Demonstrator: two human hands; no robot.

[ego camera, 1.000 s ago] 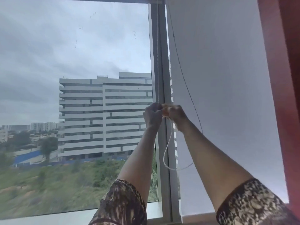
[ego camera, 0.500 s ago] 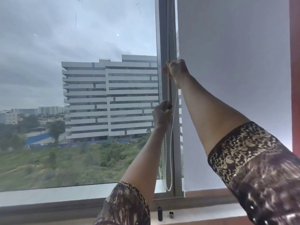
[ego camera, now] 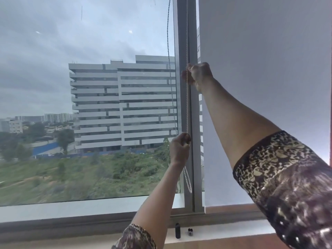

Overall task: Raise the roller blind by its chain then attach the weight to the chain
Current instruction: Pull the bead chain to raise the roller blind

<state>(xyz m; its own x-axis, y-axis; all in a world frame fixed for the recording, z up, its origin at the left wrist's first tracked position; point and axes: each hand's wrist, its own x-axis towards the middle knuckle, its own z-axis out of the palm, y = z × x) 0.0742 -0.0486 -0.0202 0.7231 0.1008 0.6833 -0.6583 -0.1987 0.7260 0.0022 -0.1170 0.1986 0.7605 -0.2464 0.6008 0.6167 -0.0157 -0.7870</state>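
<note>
Right hand [ego camera: 199, 76] above left hand [ego camera: 179, 148], fingers curled round the chain [ego camera: 187, 108], centre frame; roller blind [ego camera: 260, 87] hangs low at right, likely weight [ego camera: 177, 230] unattached on the sill [ego camera: 224, 230].

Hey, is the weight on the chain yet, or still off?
Off: the chain loop hangs bare below the left hand, while what looks like the black weight stands on the sill.
</note>
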